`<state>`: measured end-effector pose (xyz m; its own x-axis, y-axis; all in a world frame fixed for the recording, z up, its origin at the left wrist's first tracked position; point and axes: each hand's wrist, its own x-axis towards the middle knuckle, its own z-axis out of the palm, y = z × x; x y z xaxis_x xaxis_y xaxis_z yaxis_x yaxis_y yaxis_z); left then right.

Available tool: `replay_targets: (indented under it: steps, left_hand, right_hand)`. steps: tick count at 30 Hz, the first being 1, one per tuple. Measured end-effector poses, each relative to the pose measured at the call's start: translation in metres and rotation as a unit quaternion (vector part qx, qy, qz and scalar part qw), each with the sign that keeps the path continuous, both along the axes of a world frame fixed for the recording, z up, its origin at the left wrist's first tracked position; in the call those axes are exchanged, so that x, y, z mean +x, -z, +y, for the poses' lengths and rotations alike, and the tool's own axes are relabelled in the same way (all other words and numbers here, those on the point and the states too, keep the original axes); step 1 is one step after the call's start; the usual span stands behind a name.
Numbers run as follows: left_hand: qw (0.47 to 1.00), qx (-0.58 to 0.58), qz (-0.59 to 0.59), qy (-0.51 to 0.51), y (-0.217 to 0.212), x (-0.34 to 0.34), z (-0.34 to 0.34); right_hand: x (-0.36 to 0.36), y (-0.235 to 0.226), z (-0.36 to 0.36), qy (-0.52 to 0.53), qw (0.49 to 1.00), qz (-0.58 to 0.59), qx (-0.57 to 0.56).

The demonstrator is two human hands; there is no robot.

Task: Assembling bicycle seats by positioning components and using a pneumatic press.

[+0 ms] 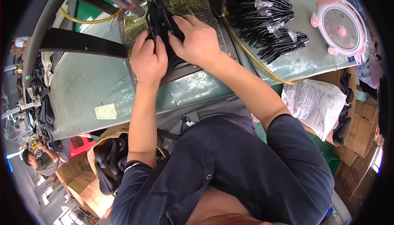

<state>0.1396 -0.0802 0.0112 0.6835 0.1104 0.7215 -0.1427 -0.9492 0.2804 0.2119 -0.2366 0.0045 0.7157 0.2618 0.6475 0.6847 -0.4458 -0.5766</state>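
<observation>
A black, flexible-looking piece point(159, 23), narrow at its far end and wider toward me, lies on the machine's bed point(186, 1) beneath the metal head. My left hand point(150, 59) has thumb and fingers closed at its left edge. On the opposite edge, my right hand point(195, 40) pinches the piece between thumb and curled fingers. Both thumbs point toward the metal cylinder point(137, 8) and the small fitting at the piece's far tip. The exact kind of the piece cannot be made out, and my fingers hide part of its edges.
Dark frame bars point(88, 43) cross at left. Bundled thin black parts point(262, 15) and a pink-white fan point(340, 26) occupy the table's right. A yellow hose point(262, 66) runs beside the bed. Paper point(106, 111) lies front left; cartons point(82, 175) stand below, near another person point(43, 159).
</observation>
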Motion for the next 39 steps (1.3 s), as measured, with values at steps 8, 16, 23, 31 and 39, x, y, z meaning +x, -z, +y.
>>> replay_targets:
  steps: [8, 16, 23, 31, 39]
  left_hand:
    - [0.999, 0.02, -0.041, -0.006, 0.002, 0.018, 0.027]
    - [0.976, -0.211, -0.059, 0.016, -0.006, 0.004, 0.003]
    - [0.966, -0.222, 0.132, -0.025, -0.021, -0.023, 0.024]
    - [0.618, -0.696, 0.299, 0.208, 0.003, -0.183, 0.126]
    - [0.583, -0.756, -0.198, -0.22, 0.024, -0.377, 0.162]
  right_hand:
    - [0.012, 0.006, 0.027, 0.0, 0.998, -0.013, 0.064]
    - [0.002, -0.014, -0.001, -0.045, 0.989, 0.144, -0.007]
    - [-0.005, -0.028, -0.017, -0.148, 0.949, 0.265, 0.088]
    - [-0.077, -0.067, 0.003, -0.409, 0.872, 0.06, -0.261]
    - [-0.148, -0.04, 0.141, -0.439, 0.604, 0.665, -0.004]
